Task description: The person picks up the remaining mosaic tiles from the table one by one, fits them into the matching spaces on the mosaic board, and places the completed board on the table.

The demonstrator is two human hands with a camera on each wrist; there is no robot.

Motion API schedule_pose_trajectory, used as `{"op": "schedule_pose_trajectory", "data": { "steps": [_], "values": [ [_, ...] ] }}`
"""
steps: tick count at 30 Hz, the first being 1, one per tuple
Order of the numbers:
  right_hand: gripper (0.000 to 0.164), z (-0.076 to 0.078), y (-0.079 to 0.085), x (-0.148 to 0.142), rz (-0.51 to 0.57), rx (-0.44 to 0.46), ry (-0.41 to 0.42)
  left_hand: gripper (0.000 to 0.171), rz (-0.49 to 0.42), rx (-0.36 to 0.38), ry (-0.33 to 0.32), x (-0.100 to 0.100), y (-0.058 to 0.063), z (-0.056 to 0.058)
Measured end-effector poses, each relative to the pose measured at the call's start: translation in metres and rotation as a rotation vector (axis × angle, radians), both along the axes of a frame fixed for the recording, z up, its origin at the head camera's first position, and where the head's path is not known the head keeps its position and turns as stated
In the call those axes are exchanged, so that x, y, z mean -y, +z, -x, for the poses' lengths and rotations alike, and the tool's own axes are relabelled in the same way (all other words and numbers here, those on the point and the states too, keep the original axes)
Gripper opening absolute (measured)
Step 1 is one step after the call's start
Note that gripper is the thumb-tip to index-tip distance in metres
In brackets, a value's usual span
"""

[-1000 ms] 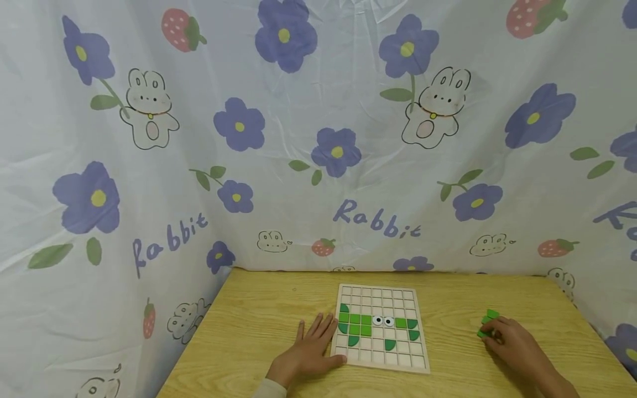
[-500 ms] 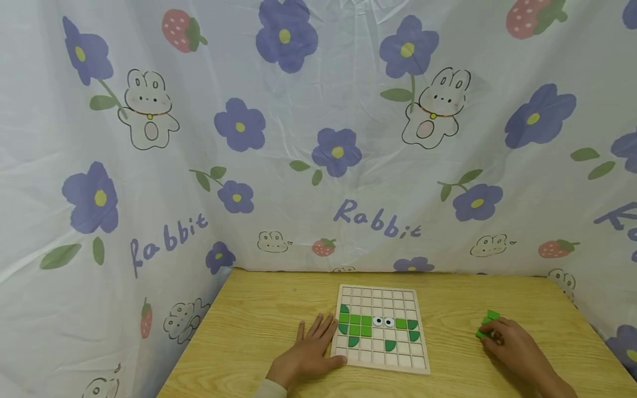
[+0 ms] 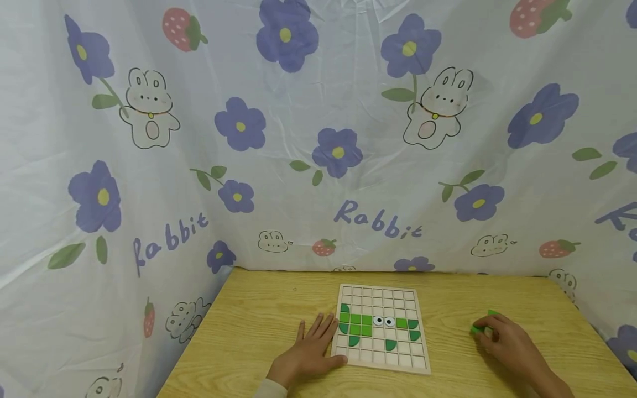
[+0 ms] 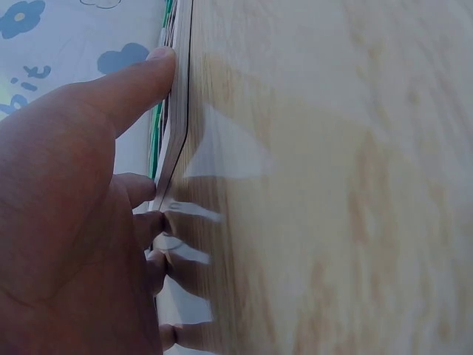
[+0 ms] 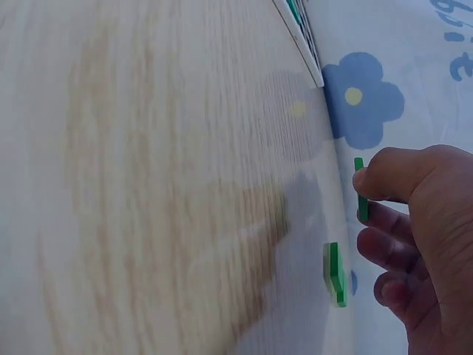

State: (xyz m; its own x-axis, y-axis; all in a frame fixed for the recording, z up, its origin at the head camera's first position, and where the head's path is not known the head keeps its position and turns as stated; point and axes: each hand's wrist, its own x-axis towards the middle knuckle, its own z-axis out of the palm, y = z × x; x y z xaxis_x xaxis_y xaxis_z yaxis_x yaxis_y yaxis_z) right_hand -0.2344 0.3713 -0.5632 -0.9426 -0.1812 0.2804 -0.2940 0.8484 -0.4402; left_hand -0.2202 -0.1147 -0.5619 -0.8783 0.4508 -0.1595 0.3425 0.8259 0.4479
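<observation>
My left hand [image 3: 306, 351] lies with fingers straight along the left edge of a wooden grid board [image 3: 380, 356]. In the left wrist view its thumb [image 4: 151, 78] and fingertips meet the board's side. On the board sit bright green square tiles [image 3: 355, 319], dark green quarter-round tiles [image 3: 390, 345] and two round eye tiles [image 3: 384, 321]. Right of the board, my right hand [image 3: 510, 340] pinches a thin green tile [image 5: 363, 207] between thumb and fingers. Loose green tiles [image 5: 335, 274] lie on the table beside that hand, partly hidden by it in the head view.
The wood-grain table [image 3: 259, 309] runs back to a white printed curtain [image 3: 288, 221], which also hangs along the left and right sides. Between the board and my right hand is bare tabletop [image 3: 448, 309].
My right hand has shifted slightly left, taking a green tile away from the small loose pile. The left hand and the board have stayed in place.
</observation>
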Motion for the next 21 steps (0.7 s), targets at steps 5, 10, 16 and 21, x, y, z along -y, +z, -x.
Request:
{"op": "schedule_pose_trajectory", "data": {
  "steps": [5, 10, 16, 21],
  "values": [
    [0.014, -0.001, 0.002, 0.006, 0.017, -0.009, 0.007, 0.093, -0.002, 0.008, 0.0, 0.0, 0.001, 0.0],
    [0.014, 0.0, 0.004, 0.013, 0.054, -0.026, 0.029, 0.094, -0.005, 0.01, -0.001, 0.0, 0.002, 0.0],
    [0.017, 0.001, 0.005, 0.025, 0.054, -0.077, 0.053, 0.093, 0.005, 0.002, 0.0, 0.0, 0.003, 0.001],
    [0.018, 0.004, 0.006, 0.038, 0.079, -0.073, 0.088, 0.093, 0.003, 0.006, -0.002, 0.0, 0.003, 0.001]
  ]
}}
